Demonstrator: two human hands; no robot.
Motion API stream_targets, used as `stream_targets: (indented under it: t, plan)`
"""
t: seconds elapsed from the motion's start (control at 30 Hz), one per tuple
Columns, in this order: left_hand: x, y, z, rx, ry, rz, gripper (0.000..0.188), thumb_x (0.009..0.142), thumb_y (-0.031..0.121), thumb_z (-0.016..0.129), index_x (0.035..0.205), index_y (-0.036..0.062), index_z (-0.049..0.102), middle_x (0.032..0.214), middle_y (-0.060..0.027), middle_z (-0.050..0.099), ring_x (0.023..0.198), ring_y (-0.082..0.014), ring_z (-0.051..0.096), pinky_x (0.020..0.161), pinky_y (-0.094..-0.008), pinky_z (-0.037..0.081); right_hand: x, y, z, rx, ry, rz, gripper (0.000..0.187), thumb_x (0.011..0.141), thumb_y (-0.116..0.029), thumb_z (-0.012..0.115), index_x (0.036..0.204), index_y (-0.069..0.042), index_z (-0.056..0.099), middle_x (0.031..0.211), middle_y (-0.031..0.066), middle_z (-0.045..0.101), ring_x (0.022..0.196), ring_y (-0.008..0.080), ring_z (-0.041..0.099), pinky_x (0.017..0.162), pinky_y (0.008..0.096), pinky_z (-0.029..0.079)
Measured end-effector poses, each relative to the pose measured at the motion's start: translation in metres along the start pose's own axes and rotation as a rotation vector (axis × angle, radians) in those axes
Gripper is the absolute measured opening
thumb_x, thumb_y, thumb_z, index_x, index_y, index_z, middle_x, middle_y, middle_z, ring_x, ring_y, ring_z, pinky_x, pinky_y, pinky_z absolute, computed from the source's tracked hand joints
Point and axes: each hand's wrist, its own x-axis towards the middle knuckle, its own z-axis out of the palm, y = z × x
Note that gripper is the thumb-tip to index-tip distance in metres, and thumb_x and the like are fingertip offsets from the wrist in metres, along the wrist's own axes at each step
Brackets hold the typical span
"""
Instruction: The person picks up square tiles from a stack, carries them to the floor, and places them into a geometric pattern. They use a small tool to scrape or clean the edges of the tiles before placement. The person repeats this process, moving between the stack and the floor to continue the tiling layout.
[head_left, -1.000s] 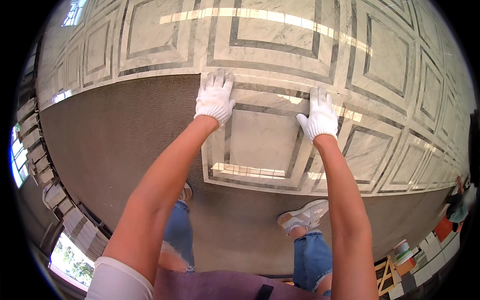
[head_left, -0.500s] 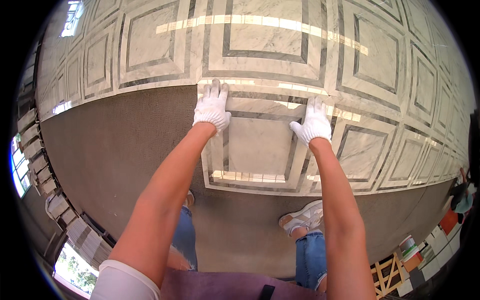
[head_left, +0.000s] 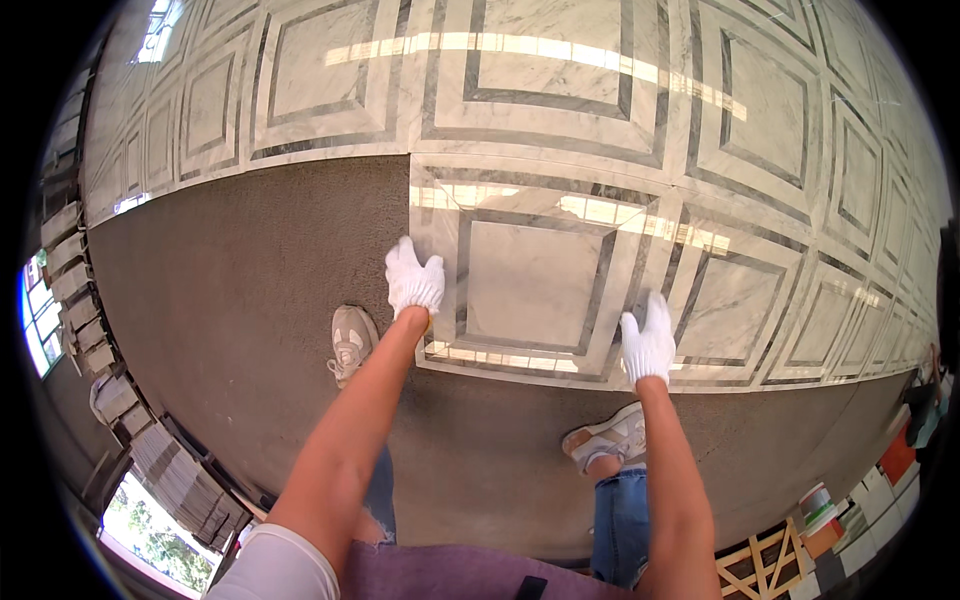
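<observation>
A polished white marble tile [head_left: 535, 285] with grey inlaid square frames lies on the floor in front of me, bordered by similar tiles behind it and on its right. My left hand [head_left: 413, 280], in a white knit glove, is at the tile's left edge with thumb and fingers apart. My right hand [head_left: 648, 345], gloved the same way, is near the tile's front right part, by the seam with the neighbouring tile [head_left: 728, 320]. Its fingers are stretched and the thumb stands apart. Neither hand grips anything; whether the fingertips touch the surface is hard to tell.
Bare grey-brown floor [head_left: 230, 330] stretches left of the tile and along its front. My shoes [head_left: 612, 437] stand on it. Stacked slabs [head_left: 180, 475] line the left side. A wooden crate [head_left: 765, 565] and a bucket [head_left: 815, 498] are at the lower right, with another person [head_left: 925, 405] at the far right.
Both hands have drawn back toward me from the tile's far part, the left onto its left edge. My left foot has come into fuller view beside the tile.
</observation>
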Motion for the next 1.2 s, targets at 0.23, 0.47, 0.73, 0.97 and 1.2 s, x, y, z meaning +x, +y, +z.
stream_targets:
  t: [0.23, 0.47, 0.73, 0.97, 1.2]
  plan:
    - [0.027, -0.030, 0.002, -0.116, -0.216, 0.051, 0.076, 0.078, 0.032, 0.066, 0.142, -0.0021, 0.043, 0.137, -0.0322, 0.045, 0.125, -0.0447, 0.048, 0.107, -0.0416, 0.040, -0.079, 0.065, 0.036, 0.127, -0.046, 0.417, 0.067, 0.090, -0.033, 0.063, 0.144, 0.001, 0.043, 0.147, 0.0224, 0.045, 0.135, 0.0355, 0.044, 0.113, 0.0391, 0.033]
    - [0.028, -0.028, -0.040, -0.188, -0.496, 0.173, 0.084, 0.082, 0.030, 0.067, 0.148, -0.0067, 0.030, 0.148, -0.0291, 0.040, 0.139, -0.0383, 0.040, 0.114, -0.0361, 0.033, -0.084, 0.015, -0.029, 0.193, -0.101, 0.176, 0.067, 0.090, -0.037, 0.064, 0.142, 0.001, 0.046, 0.142, 0.0235, 0.050, 0.133, 0.0372, 0.046, 0.111, 0.0399, 0.035]
    - [-0.148, -0.029, -0.137, -0.078, -0.498, 0.278, 0.077, 0.088, 0.030, 0.062, 0.149, -0.0043, 0.030, 0.153, -0.0255, 0.035, 0.143, -0.0356, 0.032, 0.118, -0.0364, 0.026, -0.211, 0.057, -0.215, 0.484, -0.065, 0.314, 0.058, 0.093, -0.018, 0.063, 0.144, 0.003, 0.043, 0.146, 0.0191, 0.049, 0.133, 0.0266, 0.049, 0.109, 0.0335, 0.039]
    - [-0.291, -0.134, -0.363, 0.246, -0.285, 0.177, 0.069, 0.091, 0.032, 0.057, 0.148, 0.0010, 0.035, 0.144, -0.0264, 0.043, 0.134, -0.0400, 0.043, 0.111, -0.0423, 0.035, -0.451, 0.143, -0.294, 0.536, -0.265, 0.584, 0.054, 0.094, -0.017, 0.062, 0.140, 0.006, 0.047, 0.143, 0.0209, 0.051, 0.133, 0.0281, 0.049, 0.111, 0.0348, 0.037]
    - [-0.535, -0.237, -0.547, 0.436, -0.350, -0.266, 0.068, 0.078, 0.020, 0.060, 0.139, -0.0065, 0.046, 0.133, -0.0313, 0.054, 0.127, -0.0392, 0.053, 0.103, -0.0395, 0.044, -0.571, 0.184, -0.317, 0.828, -0.384, 0.595, 0.057, 0.091, -0.025, 0.067, 0.137, 0.005, 0.052, 0.139, 0.0184, 0.056, 0.129, 0.0260, 0.053, 0.109, 0.0330, 0.039]
